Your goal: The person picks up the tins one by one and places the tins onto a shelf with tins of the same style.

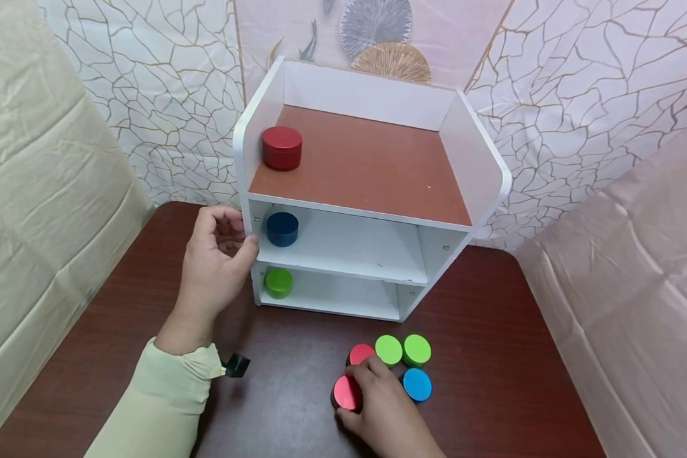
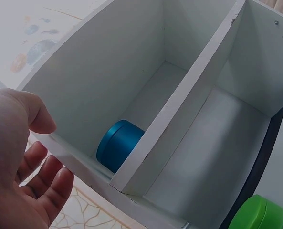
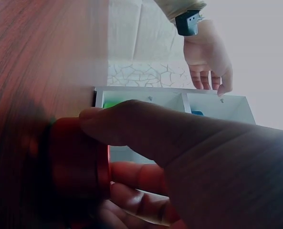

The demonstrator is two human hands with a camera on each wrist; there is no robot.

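Observation:
My right hand grips a red round tin on the table, thumb at one side and fingers at the other. The right wrist view shows this red tin close up, partly in shadow. With its thumb over the front edge and its fingers along the outside, my left hand holds the left side panel of a white shelf unit. Near that hand, a blue tin sits in the middle compartment and a green tin in the bottom one.
A larger red tin stands at the left of the brown top shelf. Around my right hand are another red tin, two green-lidded tins and a blue-lidded tin. Cloth hangs around the dark wooden table.

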